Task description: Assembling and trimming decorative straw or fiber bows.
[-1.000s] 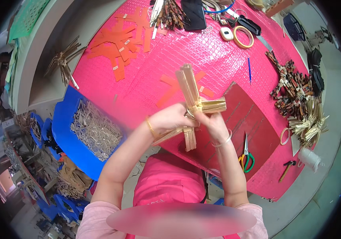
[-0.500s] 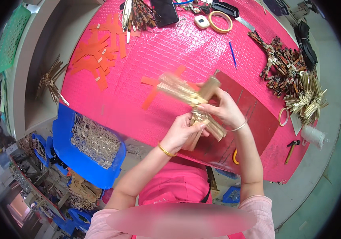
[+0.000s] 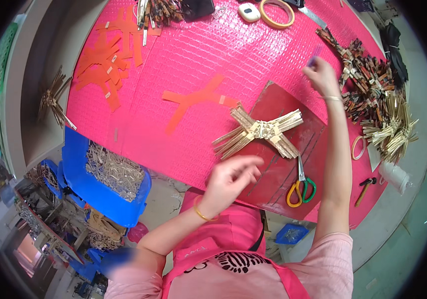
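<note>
An X-shaped bundle of gold strips (image 3: 264,130), tied at its middle, lies across a dark red board (image 3: 288,112) and the pink sheet beside it. Just below the bundle hovers my left hand (image 3: 231,179), empty, its fingers loosely apart. My right hand (image 3: 322,77) is off to the upper right over the pink sheet, its fingers closed on a blue pen (image 3: 315,59) that is partly hidden and blurred. Scissors (image 3: 302,184) with one yellow and one green handle rest on the board, blade tip near the bundle. A branching orange paper piece (image 3: 191,102) lies left of the bundle.
More orange pieces (image 3: 104,65) are heaped at left. Dark patterned bundles (image 3: 368,74) and gold bundles (image 3: 393,127) line the right edge, near a hammer (image 3: 365,192) and white thread spool (image 3: 395,177). A tape roll (image 3: 277,14) sits far back; a blue bin (image 3: 133,214) stands lower left.
Both hands have let go of the gold bundle, which now lies on the board. My right hand has moved up and right and picked up the pen. The scissors are now uncovered.
</note>
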The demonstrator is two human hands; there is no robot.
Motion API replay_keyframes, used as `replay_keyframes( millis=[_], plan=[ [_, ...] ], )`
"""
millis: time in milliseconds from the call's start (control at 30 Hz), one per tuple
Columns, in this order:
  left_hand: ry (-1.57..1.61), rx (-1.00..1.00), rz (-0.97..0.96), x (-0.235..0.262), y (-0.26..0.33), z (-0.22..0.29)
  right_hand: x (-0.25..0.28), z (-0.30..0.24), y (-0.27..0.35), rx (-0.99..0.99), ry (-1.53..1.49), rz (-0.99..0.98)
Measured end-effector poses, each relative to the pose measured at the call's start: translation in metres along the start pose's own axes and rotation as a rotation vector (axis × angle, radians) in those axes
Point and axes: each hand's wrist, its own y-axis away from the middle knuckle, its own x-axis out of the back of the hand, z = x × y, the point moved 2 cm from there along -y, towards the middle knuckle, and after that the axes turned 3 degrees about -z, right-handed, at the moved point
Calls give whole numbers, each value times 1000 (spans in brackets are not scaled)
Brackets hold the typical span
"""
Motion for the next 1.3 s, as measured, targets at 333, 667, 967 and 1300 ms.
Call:
replay_keyframes(
  millis=[333, 667, 967, 1300],
  plan=[
    [-320, -176, 533, 44, -89, -8, -83, -62, 150, -44, -1146, -14],
    [-217, -293, 625, 35, -92, -19, -102, -65, 143, 65, -651, 277],
    [-219, -314, 643, 32, -91, -18, -106, -65, 146, 177, -585, 274],
    [-269, -328, 659, 32, -92, -18, -106, -69, 146, 192, -464, 248]
  ],
)
